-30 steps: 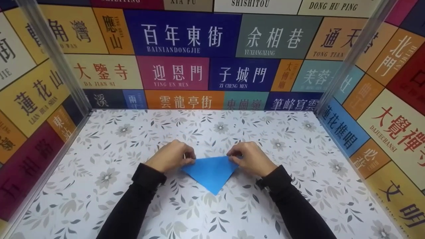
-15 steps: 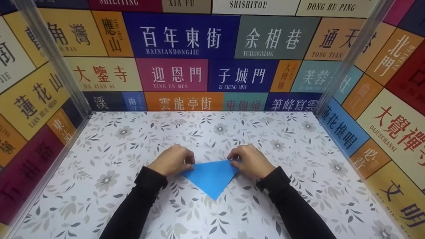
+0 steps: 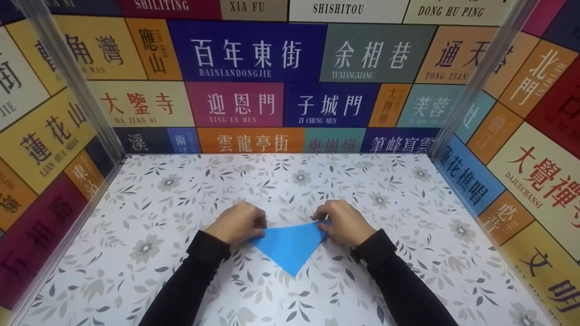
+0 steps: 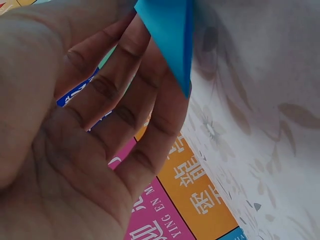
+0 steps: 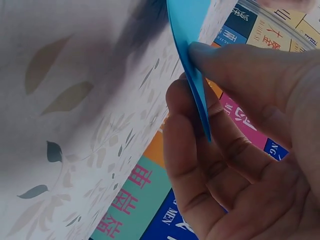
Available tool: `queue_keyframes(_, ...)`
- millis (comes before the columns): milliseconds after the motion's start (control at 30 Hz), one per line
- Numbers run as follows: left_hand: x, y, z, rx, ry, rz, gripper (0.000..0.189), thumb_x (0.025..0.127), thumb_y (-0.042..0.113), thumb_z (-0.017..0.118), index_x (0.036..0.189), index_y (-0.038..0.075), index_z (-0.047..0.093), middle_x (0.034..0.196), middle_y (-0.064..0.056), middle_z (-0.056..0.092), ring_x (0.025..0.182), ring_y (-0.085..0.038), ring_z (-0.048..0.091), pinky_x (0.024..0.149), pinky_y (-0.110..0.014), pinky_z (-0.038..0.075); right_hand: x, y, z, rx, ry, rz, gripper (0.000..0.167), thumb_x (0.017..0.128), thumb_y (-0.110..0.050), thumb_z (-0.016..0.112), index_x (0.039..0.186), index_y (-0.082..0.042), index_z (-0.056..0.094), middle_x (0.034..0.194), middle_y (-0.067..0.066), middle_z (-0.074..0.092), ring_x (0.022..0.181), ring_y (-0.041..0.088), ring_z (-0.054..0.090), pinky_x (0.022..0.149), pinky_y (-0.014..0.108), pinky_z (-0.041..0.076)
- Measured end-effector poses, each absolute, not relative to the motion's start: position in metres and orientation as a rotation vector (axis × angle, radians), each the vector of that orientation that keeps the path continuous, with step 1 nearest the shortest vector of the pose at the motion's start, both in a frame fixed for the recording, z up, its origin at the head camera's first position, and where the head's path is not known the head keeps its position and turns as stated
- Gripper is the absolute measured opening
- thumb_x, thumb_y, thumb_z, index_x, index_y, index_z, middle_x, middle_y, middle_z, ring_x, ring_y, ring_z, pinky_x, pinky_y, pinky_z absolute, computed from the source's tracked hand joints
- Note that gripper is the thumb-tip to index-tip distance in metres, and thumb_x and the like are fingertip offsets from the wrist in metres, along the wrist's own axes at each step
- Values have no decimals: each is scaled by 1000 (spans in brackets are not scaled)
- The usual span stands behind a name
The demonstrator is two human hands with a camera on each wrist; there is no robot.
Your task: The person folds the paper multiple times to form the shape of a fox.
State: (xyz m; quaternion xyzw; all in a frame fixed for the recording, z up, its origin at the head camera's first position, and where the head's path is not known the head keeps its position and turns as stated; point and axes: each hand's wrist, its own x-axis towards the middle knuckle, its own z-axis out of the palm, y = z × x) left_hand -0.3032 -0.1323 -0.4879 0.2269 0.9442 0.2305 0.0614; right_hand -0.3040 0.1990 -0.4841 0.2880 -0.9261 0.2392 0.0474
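Note:
A blue sheet of paper, folded into a triangle, is held between both hands with one corner pointing toward the person. My left hand pinches its left corner; in the left wrist view the paper's pointed tip lies against the curled fingers. At the other corner my right hand pinches the paper between thumb and fingers. The right wrist view shows the thumb on one face of the thin paper edge, with fingers behind it. The paper's top edge sags slightly between the hands.
The tabletop has a white cover with grey leaves and flowers. Panels with coloured name signs stand at the back and both sides. Clear strips run along the corners.
Hands and paper sit slightly lower in the head view, while the background has also shifted down a little. The paper's top edge now bows slightly. Both hands keep their pinch.

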Motion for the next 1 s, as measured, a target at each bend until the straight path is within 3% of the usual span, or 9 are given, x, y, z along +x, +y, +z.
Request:
queue_keyframes(633, -303, -130, -492, 736, 2887, 653, 13, 94, 17, 98, 103, 16, 89, 100, -1, 85, 94, -21, 75, 97, -48, 67, -302, 205, -481, 650, -2935, 655, 17, 97, -8, 89, 113, -13, 90, 109, 8, 84, 106, 31, 80, 95, 55, 68)
queue_keyframes(1000, -302, -127, -489, 741, 2930, 666, 12, 96, 19, 96, 106, 16, 89, 103, -2, 86, 97, -23, 78, 97, -47, 67, -296, 204, -471, 735, -2826, 696, 13, 98, -7, 91, 111, -10, 90, 105, 8, 85, 101, 29, 82, 91, 51, 71)
